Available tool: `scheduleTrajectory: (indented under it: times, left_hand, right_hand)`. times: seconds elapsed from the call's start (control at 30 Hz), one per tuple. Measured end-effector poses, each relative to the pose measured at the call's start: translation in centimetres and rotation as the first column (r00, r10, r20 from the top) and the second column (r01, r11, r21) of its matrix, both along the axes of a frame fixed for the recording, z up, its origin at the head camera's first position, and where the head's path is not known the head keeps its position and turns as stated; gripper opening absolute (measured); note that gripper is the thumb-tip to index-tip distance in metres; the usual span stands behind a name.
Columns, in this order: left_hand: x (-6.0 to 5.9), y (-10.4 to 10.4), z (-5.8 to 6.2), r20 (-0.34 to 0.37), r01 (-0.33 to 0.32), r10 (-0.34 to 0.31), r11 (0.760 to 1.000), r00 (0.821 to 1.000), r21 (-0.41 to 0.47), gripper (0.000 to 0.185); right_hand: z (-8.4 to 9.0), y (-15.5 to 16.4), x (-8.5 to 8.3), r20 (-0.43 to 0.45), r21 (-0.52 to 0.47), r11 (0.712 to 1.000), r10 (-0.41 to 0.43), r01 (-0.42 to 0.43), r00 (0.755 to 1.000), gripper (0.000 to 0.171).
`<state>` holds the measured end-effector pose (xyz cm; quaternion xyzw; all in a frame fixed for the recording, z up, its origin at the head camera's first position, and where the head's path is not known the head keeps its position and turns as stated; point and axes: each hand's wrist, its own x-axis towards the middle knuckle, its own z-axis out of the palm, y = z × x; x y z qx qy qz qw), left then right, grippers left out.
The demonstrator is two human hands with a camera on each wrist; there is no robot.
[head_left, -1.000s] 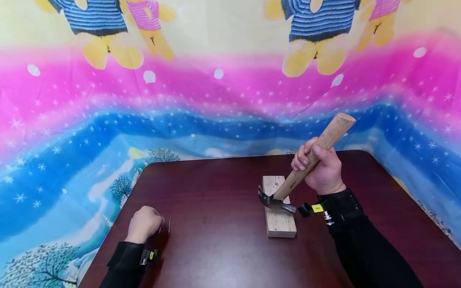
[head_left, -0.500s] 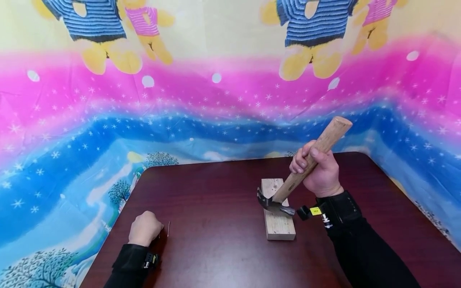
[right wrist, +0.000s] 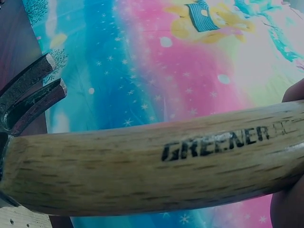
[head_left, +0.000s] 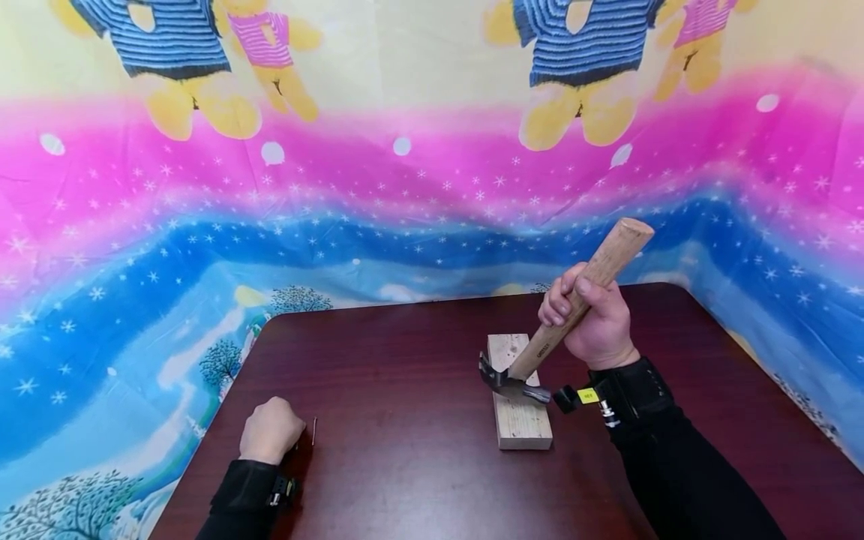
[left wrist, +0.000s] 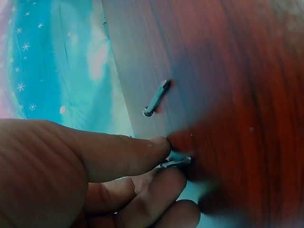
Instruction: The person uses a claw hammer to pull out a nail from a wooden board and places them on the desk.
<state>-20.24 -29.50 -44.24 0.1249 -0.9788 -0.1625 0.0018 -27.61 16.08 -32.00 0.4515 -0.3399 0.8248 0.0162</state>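
Note:
My right hand grips the wooden handle of a claw hammer. Its steel head hangs just over a pale wood block lying on the dark red table. The right wrist view is filled by the hammer handle, with the claw at the left. Near the table's front left edge my left hand rests with curled fingers. In the left wrist view, thumb and forefinger pinch a small nail. A second nail lies loose on the table just beyond, also seen as the nail.
A bright cloth with bears, stars and trees hangs behind and round the table. The table's left edge runs close by my left hand. Both forearms wear black sleeves with wrist cameras.
A second ago two nails showed beside my left hand; now only one lies there and the hand has drawn in slightly. The hammer has hardly moved.

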Motion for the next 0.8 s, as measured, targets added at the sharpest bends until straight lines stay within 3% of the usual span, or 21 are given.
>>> scheduleTrajectory:
  times: [0.3, 0.47, 0.6, 0.67, 0.8]
  left_hand:
    - [0.0, 0.2, 1.0, 0.098, -0.041, 0.043, 0.999, 0.994, -0.022, 0.037]
    - [0.1, 0.4, 2.2, 0.047, -0.012, 0.014, 0.999, 0.999, -0.033, 0.042]
    - [-0.2, 1.1, 2.6, -0.037, 0.072, -0.073, 0.997, 0.997, -0.032, 0.034]
    - [-0.8, 1.3, 1.8, -0.094, 0.131, -0.132, 0.991, 0.987, -0.017, 0.031]
    - [-3.7, 0.2, -4.0, -0.262, 0.220, -0.226, 0.974, 0.938, -0.053, 0.040]
  right_hand:
    - [0.0, 0.1, 0.0, 0.000, -0.002, 1.000, -0.003, 0.003, 1.000, 0.018]
    - [0.2, 0.0, 0.1, -0.014, -0.007, 1.000, -0.009, 0.009, 1.000, 0.018]
    - [0.4, -0.1, 0.2, -0.024, -0.011, 1.000, -0.012, 0.012, 1.000, 0.018]
    - [0.6, -0.3, 0.3, -0.027, 0.002, 1.000, -0.021, 0.021, 0.999, 0.020]
    - [1.6, -0.9, 0.3, -0.005, 0.064, 0.996, -0.065, 0.065, 0.998, 0.022]
